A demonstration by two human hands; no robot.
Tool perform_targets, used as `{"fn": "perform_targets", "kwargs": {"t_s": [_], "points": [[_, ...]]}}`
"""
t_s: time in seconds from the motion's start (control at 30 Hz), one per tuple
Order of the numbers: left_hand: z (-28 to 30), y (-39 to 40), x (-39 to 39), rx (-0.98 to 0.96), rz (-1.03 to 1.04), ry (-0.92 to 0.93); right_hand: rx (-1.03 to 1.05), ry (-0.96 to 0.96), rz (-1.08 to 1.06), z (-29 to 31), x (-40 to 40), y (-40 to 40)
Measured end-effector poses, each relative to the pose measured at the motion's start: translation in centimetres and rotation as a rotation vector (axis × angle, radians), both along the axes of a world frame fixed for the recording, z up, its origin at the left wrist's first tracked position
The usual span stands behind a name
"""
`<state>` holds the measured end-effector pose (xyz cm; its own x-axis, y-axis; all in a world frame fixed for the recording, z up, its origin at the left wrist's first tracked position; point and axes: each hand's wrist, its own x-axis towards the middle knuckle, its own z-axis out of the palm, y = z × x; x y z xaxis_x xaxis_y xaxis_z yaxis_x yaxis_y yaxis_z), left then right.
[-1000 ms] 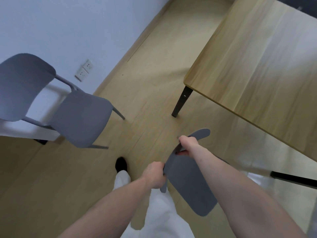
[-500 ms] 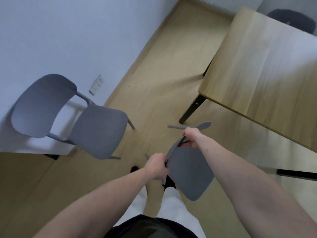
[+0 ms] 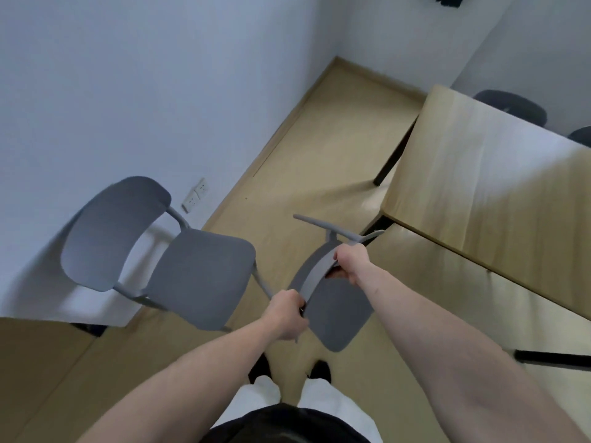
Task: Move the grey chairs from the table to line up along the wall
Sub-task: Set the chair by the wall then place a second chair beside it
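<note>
Chair number two (image 3: 332, 311) hangs tipped in the air between the table (image 3: 479, 193) and the wall (image 3: 128, 75): thin grey backrest, legs pointing away. My left hand (image 3: 286, 314) and right hand (image 3: 350, 263) are clamped around its backrest. One grey chair (image 3: 198, 276) already stands at the wall; dark chairs (image 3: 511, 107) remain behind the table.
</note>
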<state>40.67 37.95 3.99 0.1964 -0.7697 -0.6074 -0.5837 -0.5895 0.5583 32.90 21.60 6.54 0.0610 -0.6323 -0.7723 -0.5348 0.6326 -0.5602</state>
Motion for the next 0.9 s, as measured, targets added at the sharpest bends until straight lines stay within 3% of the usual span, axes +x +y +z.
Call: {"fn": "perform_targets", "kwargs": {"t_s": [0.2, 0.53, 0.9], "points": [[0.4, 0.0, 1.0, -0.017, -0.031, -0.006, 0.014, 0.042, 0.017, 0.1, 0.9, -0.1], [0.8, -2.4, 1.5, 0.010, -0.188, -0.088, 0.040, 0.026, -0.144, -0.5, -1.2, -1.7], [2.4, -10.0, 1.5, 0.036, -0.285, -0.273, 0.094, -0.161, -0.247, 0.5, -2.9, -7.9]]}}
